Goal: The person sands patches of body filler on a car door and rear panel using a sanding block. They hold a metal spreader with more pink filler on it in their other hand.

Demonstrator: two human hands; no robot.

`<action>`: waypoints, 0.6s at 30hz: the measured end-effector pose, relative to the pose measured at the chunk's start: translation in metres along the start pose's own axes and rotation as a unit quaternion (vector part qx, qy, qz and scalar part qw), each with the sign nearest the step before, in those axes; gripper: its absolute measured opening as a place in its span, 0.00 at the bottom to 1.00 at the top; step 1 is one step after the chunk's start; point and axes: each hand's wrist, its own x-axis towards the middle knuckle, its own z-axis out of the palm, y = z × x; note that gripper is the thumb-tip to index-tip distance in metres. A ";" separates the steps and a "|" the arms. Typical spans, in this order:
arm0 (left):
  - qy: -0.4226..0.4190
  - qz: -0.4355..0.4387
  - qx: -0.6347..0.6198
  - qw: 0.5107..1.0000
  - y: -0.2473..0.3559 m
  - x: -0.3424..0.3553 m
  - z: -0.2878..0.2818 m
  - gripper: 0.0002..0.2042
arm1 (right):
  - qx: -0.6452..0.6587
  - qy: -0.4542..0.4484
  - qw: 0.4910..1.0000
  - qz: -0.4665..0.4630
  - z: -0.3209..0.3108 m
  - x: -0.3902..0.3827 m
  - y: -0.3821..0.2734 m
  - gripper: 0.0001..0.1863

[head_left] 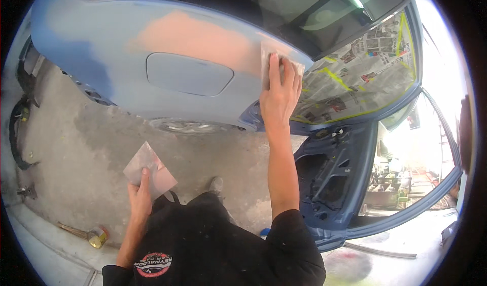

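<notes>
My left hand [141, 197] grips a thin square plate [161, 177], thumb on top, away from the car and over the floor. Part of the plate is coated pink. Up at the right, my right hand [280, 95] presses a flat, greyish, smeared spreader [266, 66] against the car's blue-grey rear side panel [122, 65], beside the rear door opening. Its fingers lie stretched over the spreader and hide much of it. A broad pink patch of filler [195, 40] runs along the panel above the closed fuel flap [190, 74], as far as the spreader.
Newspaper [355, 78] held with yellow tape masks the door opening. An opened blue car door [329, 179] stands to the right of my arm. Below the panel is a wheel [190, 127]. A tin [98, 236] sits on the concrete floor [101, 179] at lower left.
</notes>
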 end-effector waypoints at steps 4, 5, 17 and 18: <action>-0.013 0.000 0.015 1.000 0.001 -0.001 -0.001 0.18 | -0.018 -0.001 1.000 -0.006 0.003 0.013 0.004 0.30; -0.005 -0.012 0.030 0.999 0.002 -0.002 -0.002 0.19 | -0.017 -0.009 1.000 -0.006 0.003 0.014 0.004 0.30; 0.019 -0.063 0.050 0.997 -0.003 -0.001 -0.011 0.19 | 0.001 -0.045 0.999 -0.012 0.021 -0.008 -0.025 0.36; -0.004 -0.052 0.037 0.998 -0.005 0.000 -0.015 0.19 | 0.006 -0.050 0.999 -0.011 0.024 -0.016 -0.032 0.36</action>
